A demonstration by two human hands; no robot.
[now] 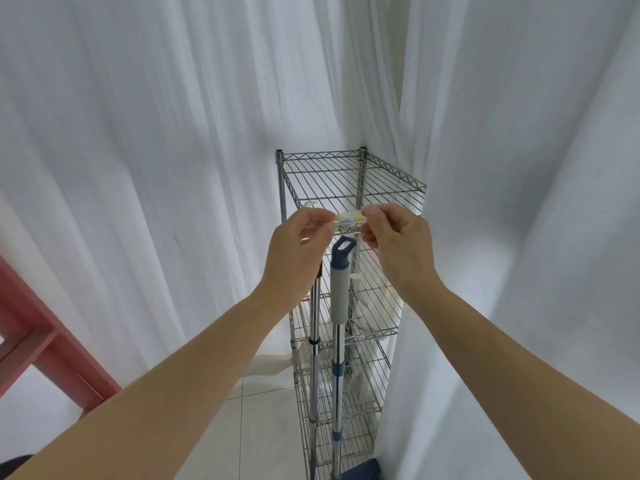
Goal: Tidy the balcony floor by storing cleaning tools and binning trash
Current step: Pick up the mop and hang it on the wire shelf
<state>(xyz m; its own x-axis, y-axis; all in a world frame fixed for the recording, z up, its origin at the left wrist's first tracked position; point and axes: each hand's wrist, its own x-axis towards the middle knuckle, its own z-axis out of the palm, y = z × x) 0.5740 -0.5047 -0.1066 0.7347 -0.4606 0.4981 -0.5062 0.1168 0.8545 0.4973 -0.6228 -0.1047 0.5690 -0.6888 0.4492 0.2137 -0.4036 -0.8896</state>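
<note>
My fingers (pixel 320 213) are curled in on both sides, thumb and forefinger tips together, pinching the two ends of a small white strip (pixel 349 216) with yellow patches. What the strip is, I cannot tell. My left hand (pixel 296 252) pinches its left end and my right hand (pixel 403 252) its right end, so it lies level between them, right at the front edge of the top shelf of the wire rack (pixel 356 174). Whether it touches the wire there I cannot make out. Both my forearms reach up and forward from the lower corners, bare, wrists slightly bent, backs of the hands towards me.

Just below my hands a mop handle (pixel 340 289) with a blue loop at its top stands upright against the rack's front, and a chrome pole (pixel 314 327) stands beside it on the left. White curtains (pixel 156 150) hang all around the rack. A red frame (pixel 45 344) stands at the left on the pale tiled floor (pixel 263 431).
</note>
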